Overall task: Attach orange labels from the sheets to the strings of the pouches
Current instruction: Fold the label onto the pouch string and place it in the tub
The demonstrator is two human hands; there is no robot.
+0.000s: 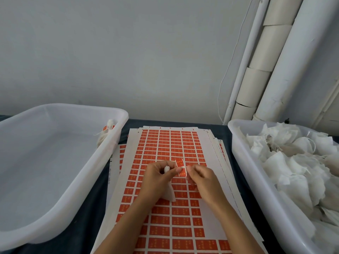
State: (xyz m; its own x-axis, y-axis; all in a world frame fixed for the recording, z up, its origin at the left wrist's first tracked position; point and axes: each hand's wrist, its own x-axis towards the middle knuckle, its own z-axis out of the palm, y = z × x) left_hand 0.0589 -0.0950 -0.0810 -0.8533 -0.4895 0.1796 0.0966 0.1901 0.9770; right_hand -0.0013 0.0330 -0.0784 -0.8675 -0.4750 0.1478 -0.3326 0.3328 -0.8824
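You are in the middle of fixing one label: your left hand point(157, 174) has its grip closed on a white pouch point(169, 194), whose body hangs below the fingers and lies on the sheets, with a bunched bit of it showing at the fingertips. Your right hand point(199, 174) pinches the short white string point(182, 167) just beside the left thumb. The orange label point(180, 167) sits between the two hands, lifted off the sheet and lying across the string; whether it is already folded shut you cannot tell from here.

The next move, as it looks, calls for pressing the label's two halves together round the string so the glue holds squarely, then dropping the finished pouch into the left tub point(55, 143).

Count of things: two white plastic tubs on the dark desk point(88, 213). The left tub holds at least one finished pouch with an orange tag point(107, 130) at its far right corner. The right tub point(238, 136) is heaped with untagged pouches, too many and too tangled to count. A stack of label sheets point(176, 143) lies between the tubs; several edges show, the number unclear. The top sheet has bare gaps at its right side where labels are gone.
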